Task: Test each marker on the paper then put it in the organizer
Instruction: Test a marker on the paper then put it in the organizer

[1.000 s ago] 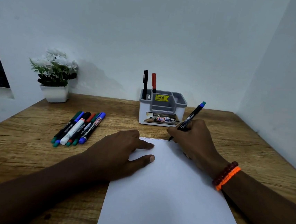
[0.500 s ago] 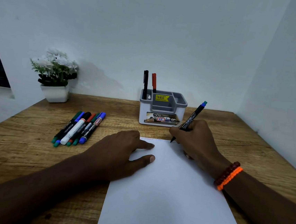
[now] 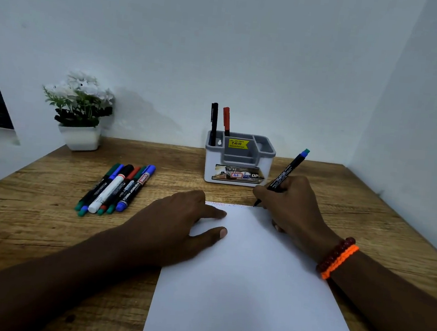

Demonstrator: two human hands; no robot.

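Nearest the camera, a white sheet of paper (image 3: 251, 288) lies flat on the wooden bench (image 3: 19, 226), filling the lower centre of the frame. The left hand (image 3: 176, 228) rests palm down on the sheet's upper left corner, fingers spread and gripping nothing, pinning the paper in place. At centre right, the right hand (image 3: 290, 207) is closed in a writing grip around a slim black marker with a blue end (image 3: 283, 178), its tip touching the paper's far edge, where faint scribbles run along the top. An orange and dark red beaded wristband (image 3: 336, 256) sits on that wrist.

Farther back at centre left, a cluster of untested markers in green, blue, white, red and black (image 3: 115, 188) lies side by side on the bench. Beyond the paper stands the grey and white plastic organizer (image 3: 239, 162), with a black marker (image 3: 213, 122) and a red marker (image 3: 226, 120) upright in its left rear compartment. A white potted plant with white flowers (image 3: 80, 109) sits at the far left.

The step in hand looks like testing the third marker. Next, it likely needs capping if the cap is off, which I cannot tell, then a lift over the organizer's rim and a drop, tip down, into a compartment.
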